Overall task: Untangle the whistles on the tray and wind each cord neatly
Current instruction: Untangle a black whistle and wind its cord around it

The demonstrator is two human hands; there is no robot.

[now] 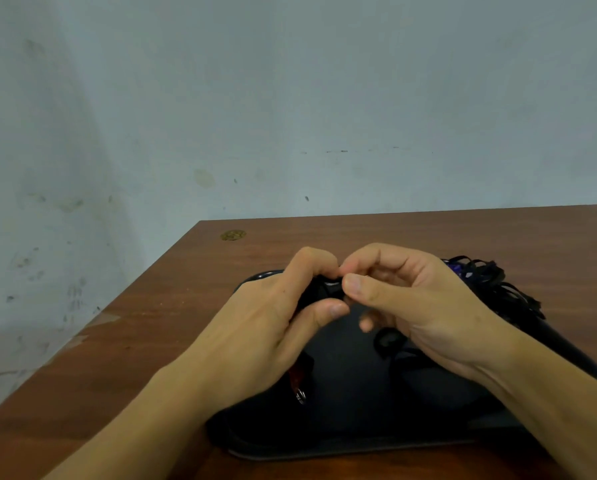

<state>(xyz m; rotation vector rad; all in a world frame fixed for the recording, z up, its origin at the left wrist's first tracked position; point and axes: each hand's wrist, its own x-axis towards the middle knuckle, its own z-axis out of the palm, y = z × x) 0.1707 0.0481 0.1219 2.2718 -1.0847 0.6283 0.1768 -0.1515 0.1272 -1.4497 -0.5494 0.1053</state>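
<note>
A black tray (342, 441) lies on the wooden table in front of me. Both hands are raised just above its middle. My left hand (276, 317) grips a black whistle (319, 289) between curled fingers and thumb. My right hand (404, 299) pinches something small at the whistle's right end with thumb and forefinger; what it is stays hidden. A black cord loop (387, 341) hangs below my right palm. A tangle of black cords with a purple whistle (484, 275) sits at the tray's far right. A red whistle with a metal ring (299, 384) lies on the tray under my left hand.
The brown wooden table (186, 327) ends at the left and at the back against a pale blue wall. A small gold round sticker (233, 235) sits near the table's far left corner.
</note>
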